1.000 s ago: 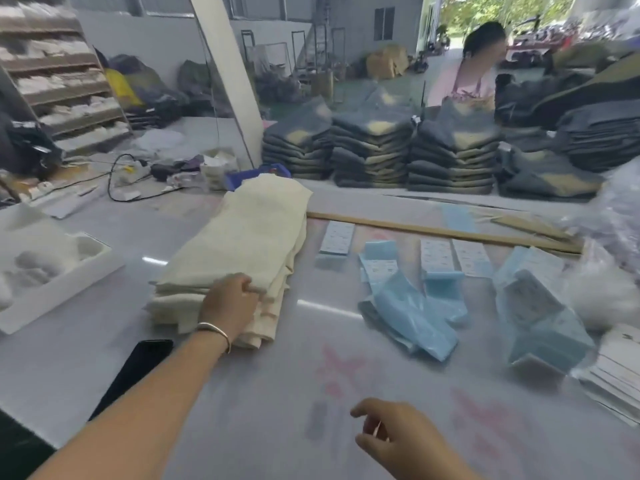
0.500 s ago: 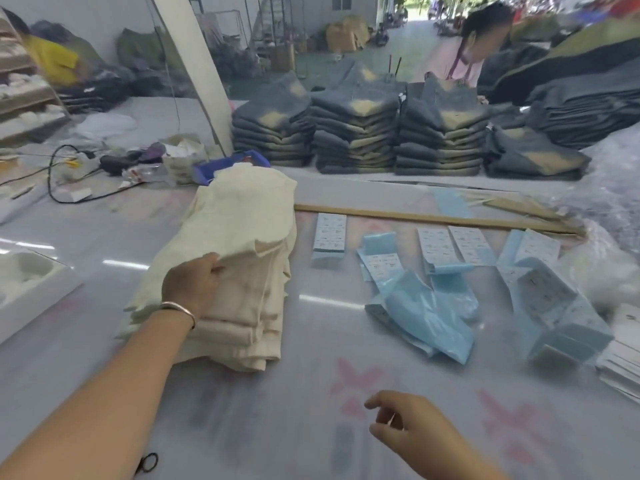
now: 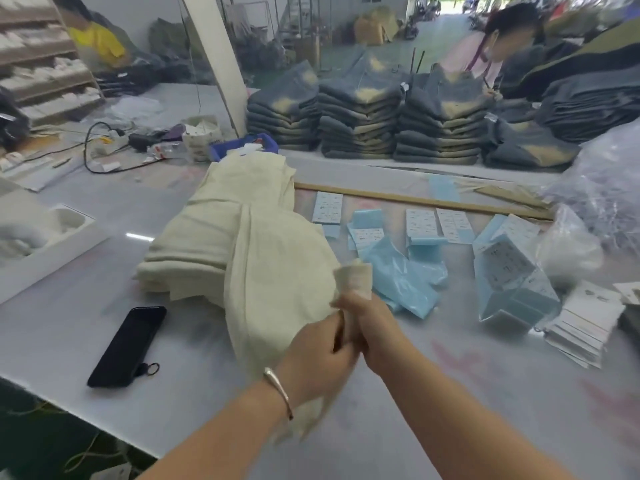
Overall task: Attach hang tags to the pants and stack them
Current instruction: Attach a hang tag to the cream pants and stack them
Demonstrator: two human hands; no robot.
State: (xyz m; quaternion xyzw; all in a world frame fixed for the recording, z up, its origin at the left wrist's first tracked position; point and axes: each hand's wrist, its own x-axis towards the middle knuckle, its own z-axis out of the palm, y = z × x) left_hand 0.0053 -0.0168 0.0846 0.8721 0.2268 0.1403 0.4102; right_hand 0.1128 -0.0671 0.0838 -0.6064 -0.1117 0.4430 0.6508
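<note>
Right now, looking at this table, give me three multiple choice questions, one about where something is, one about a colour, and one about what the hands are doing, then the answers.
1. Where does the black phone lie?
A. On the table, left of the cream pants being pulled
B. On top of the grey stacks
C. Among the blue bags

2. What colour are the plastic bags scattered in the middle of the table?
A. Red
B. Light blue
C. Black

3. What are the two hands doing?
A. Both lie flat on the table
B. Both grip one cream pair of pants, pulled off the pile
C. One holds the phone

Answers: 1 A, the phone lies on bare table left of the cream pants. 2 B, the bags are light blue. 3 B, the left hand and right hand clutch the cloth together near its label.
</note>
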